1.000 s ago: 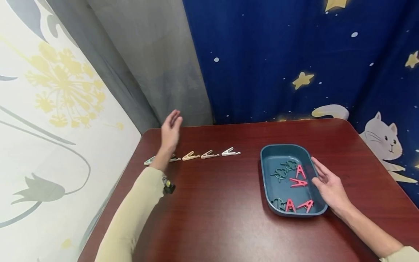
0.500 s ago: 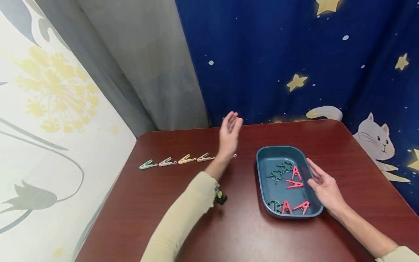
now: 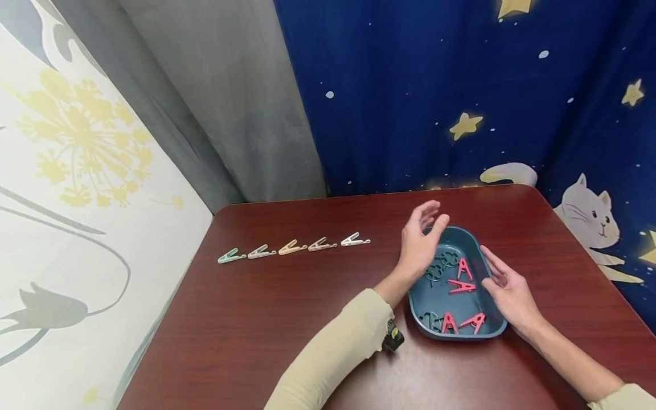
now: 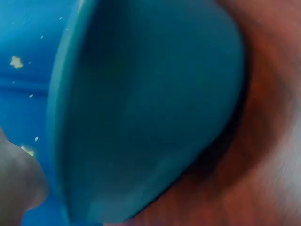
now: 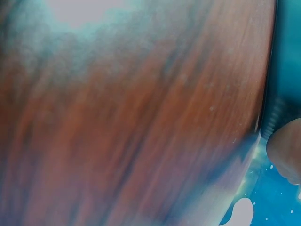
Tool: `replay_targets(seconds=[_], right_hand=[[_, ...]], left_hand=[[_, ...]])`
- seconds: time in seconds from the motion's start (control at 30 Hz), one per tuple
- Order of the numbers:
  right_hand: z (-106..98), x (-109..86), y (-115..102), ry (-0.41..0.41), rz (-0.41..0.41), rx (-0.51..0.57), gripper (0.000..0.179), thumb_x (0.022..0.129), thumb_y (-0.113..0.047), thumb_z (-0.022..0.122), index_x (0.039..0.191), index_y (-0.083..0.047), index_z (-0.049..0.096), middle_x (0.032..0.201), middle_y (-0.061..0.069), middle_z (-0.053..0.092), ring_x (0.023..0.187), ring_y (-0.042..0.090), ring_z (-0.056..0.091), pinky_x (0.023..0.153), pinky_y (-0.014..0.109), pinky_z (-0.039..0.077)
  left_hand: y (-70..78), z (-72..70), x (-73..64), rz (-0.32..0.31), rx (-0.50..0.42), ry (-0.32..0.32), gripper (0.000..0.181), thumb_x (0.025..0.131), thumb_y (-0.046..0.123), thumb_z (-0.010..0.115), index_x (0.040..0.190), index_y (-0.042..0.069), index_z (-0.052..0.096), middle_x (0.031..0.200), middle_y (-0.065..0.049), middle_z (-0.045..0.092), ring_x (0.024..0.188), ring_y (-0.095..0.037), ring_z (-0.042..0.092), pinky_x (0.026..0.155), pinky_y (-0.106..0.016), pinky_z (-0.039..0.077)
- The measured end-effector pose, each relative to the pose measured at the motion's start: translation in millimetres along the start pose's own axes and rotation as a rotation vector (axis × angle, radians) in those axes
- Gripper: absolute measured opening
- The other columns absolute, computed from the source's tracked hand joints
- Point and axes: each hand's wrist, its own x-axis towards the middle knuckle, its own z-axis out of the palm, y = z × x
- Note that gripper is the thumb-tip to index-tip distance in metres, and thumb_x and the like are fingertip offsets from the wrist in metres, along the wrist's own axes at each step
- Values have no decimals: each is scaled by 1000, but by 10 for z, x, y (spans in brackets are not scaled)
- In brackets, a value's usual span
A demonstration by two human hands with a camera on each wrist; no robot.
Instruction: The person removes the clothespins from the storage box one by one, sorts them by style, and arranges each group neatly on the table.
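The person's left arm (image 3: pixel 328 356) slants up and inward, its pale sleeve (image 3: pixel 366 319) ending short of the bare wrist (image 3: pixel 394 287). The left hand (image 3: pixel 419 244) is raised, fingers loosely bent, thumb held apart. The right forearm (image 3: pixel 574 356), bare to its cuff (image 3: pixel 622 397), angles inward; the right hand (image 3: pixel 512 290) grips between thumb and extended fingers.

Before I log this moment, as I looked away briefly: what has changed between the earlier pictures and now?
The left hand has moved rightward, from over the left part of the row of five clips to the far left corner of the tray. Nothing was visibly picked up or let go. The right hand still holds the tray's right rim; the row and the red clips inside stayed put.
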Motion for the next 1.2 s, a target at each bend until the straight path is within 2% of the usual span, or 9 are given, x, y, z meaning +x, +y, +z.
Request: replay_targets(seconds=[0.07,0.17,0.27,0.47,0.67,0.83,0.97,1.2], right_hand=[[5,-8,6,0,1,3,67,110,-5,51,170,-14,22,162,29,37,138,57,46,86,10,49],[17,-23,17,-1,-2,7,67,110,-3,50,170,-13,22,162,30,37,137,57,46,85,8,49],[32,-29,21,-5,-10,13,67,109,-2,50,170,-11,23,161,30,38,137,57,46,85,8,49],[39,-25,14,-8,-18,19,68,109,-2,50,170,-13,22,162,30,37,138,57,46,86,9,49],[33,-20,11,-8,-25,15,68,109,-2,51,170,-12,23,162,30,38,138,56,45,87,10,49],[26,-14,1,-13,-26,15,68,109,-1,51,170,-11,23,161,30,38,137,56,46,87,10,50],[16,-12,5,-17,-18,22,68,109,-2,51,170,-12,22,162,30,37,138,56,45,86,11,51],[-4,-9,15,-10,-21,24,68,109,-2,51,170,-13,22,162,30,36,138,55,46,86,10,51]], left_hand=[[-34,59,-69,-10,26,-44,42,107,27,68,144,10,60,141,-1,67,132,-12,62,111,-26,47],[-99,122,-156,-67,77,-89,39,107,25,68,143,11,62,139,2,68,130,-11,63,109,-27,49],[-156,154,-206,-132,156,-92,35,106,24,69,140,16,65,135,6,70,127,-9,64,107,-27,51],[-186,171,-218,-219,326,-70,33,103,17,74,135,17,70,128,9,73,121,-6,65,104,-26,51],[-174,195,-217,-353,505,-112,44,96,21,82,138,18,69,129,10,73,123,-7,63,104,-29,51],[-160,201,-213,-425,622,-166,49,93,25,86,139,19,69,133,7,72,120,-9,63,102,-32,52],[-194,216,-207,-424,696,-200,51,91,27,88,139,20,71,132,6,72,119,-12,63,103,-32,52],[-255,253,-199,-303,901,-230,47,89,29,90,133,25,74,122,14,74,112,-8,66,96,-24,52]])
